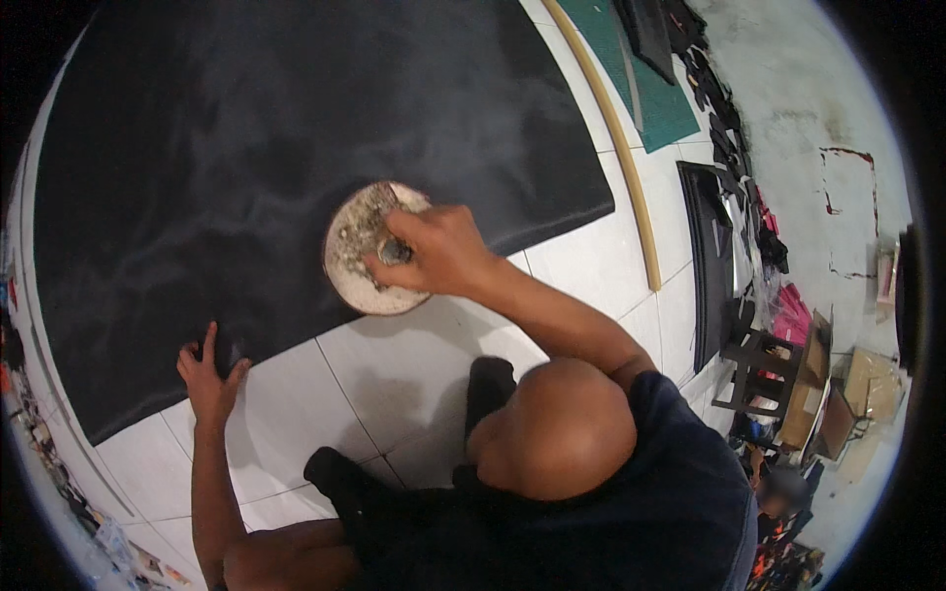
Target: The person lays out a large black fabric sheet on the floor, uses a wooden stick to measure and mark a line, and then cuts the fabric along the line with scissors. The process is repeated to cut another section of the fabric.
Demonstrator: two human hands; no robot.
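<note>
A large black sheet (296, 108) with a dull sheen lies on white floor tiles, its near edge running slantwise past both hands. A round, pale, thick-looking disc (345, 241) with a rough, mottled top rests on the sheet near that edge, its lower rim reaching past it. My right hand (439, 251) is closed around a dark knob (396, 251) at the disc's middle, thumb and fingers on either side. To the left, my left hand (207, 379) lies with fingers spread on the sheet's near edge, holding nothing.
A long tan strip (616, 138) lies right of the sheet, beside a green mat (660, 108). Farther right are a black flat panel (705, 256), a dark slotted crate (764, 374), cardboard pieces (872, 384) and mixed clutter along the wall. White tiles (345, 394) show near me.
</note>
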